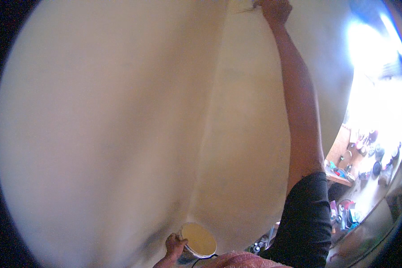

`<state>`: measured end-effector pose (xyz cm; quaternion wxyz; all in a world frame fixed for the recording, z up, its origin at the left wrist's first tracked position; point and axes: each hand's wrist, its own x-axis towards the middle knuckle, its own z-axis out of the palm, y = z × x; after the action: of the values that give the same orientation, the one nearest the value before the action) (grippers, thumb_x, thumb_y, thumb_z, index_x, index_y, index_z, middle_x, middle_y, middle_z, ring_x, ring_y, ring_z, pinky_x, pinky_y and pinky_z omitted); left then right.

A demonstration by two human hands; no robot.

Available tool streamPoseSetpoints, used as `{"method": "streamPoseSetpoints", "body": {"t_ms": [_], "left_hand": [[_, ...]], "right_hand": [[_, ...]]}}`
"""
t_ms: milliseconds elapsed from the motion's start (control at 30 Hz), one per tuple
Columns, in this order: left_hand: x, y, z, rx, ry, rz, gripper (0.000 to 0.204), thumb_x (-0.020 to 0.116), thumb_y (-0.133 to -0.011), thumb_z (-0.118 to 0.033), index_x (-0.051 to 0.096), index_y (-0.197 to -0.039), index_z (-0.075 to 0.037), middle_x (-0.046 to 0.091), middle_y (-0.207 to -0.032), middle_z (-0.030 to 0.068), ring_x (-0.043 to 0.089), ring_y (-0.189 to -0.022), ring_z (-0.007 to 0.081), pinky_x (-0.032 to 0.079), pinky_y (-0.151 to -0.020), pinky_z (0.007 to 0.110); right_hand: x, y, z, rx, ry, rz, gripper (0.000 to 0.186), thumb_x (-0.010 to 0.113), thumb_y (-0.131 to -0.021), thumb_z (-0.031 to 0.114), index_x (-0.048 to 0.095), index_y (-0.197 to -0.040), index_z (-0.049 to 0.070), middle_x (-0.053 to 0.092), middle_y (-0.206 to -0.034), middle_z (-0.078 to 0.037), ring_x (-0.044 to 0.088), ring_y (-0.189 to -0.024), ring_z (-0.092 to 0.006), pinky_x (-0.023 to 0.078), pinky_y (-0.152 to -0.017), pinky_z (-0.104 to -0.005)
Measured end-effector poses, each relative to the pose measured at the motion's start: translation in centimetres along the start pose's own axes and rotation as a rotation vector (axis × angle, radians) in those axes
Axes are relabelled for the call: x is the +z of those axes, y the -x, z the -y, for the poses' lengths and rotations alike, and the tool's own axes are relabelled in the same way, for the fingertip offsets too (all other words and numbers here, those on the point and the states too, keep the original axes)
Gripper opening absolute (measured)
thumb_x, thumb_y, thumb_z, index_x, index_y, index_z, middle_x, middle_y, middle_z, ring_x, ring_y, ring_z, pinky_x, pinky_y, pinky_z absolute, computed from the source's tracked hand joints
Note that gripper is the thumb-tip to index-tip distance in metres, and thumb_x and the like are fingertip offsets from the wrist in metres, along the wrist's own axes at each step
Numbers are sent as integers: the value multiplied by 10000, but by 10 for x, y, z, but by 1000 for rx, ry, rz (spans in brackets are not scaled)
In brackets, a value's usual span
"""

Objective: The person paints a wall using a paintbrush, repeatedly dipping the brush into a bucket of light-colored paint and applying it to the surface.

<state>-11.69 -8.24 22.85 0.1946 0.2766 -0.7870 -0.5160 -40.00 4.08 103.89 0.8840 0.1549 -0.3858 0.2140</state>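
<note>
My left hand point(174, 245) is low in the view, its fingers closed on the rim of a round tub of cream-yellow paint point(199, 240). The tub has a pale edge and is held close to my body. My right arm reaches far up, and my right hand point(277, 10) is at the top edge. Its fingers are closed around what looks like a paintbrush point(246, 9), only partly in view, with its thin end pointing left. The brush end is close to the pale wall point(250, 89), near a corner line where two wall faces meet; whether it touches is unclear.
A second pale wall face point(76, 125) fills the left side. Past the wall's edge at right, bright light comes in over a cluttered wooden table point(339, 179). Several bags and small items point(344, 214) lie lower down, and pans or utensils point(376, 152) hang behind.
</note>
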Motion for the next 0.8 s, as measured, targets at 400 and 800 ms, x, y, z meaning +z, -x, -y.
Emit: {"method": "streamPoseSetpoints", "body": {"t_ms": [400, 800], "left_hand": [[3, 2, -5, -101, -49, 52, 364, 744, -604, -219, 555, -801, 23, 601, -777, 165, 600, -795, 324, 468, -718, 418], [-1, 4, 7, -53, 54, 75, 328, 743, -576, -170, 569, -777, 24, 598, -701, 131, 602, -637, 262, 499, -601, 384]], "right_hand": [[-152, -103, -238, -83, 70, 235, 158, 563, -821, 165, 579, -917, 41, 593, -808, -105, 572, -759, -232, 468, -702, -372], [-61, -41, -108, -375, 82, 161, 285, 473, -764, 107, 635, -998, 108, 625, -947, -102, 575, -909, -247, 433, -802, -404]]}}
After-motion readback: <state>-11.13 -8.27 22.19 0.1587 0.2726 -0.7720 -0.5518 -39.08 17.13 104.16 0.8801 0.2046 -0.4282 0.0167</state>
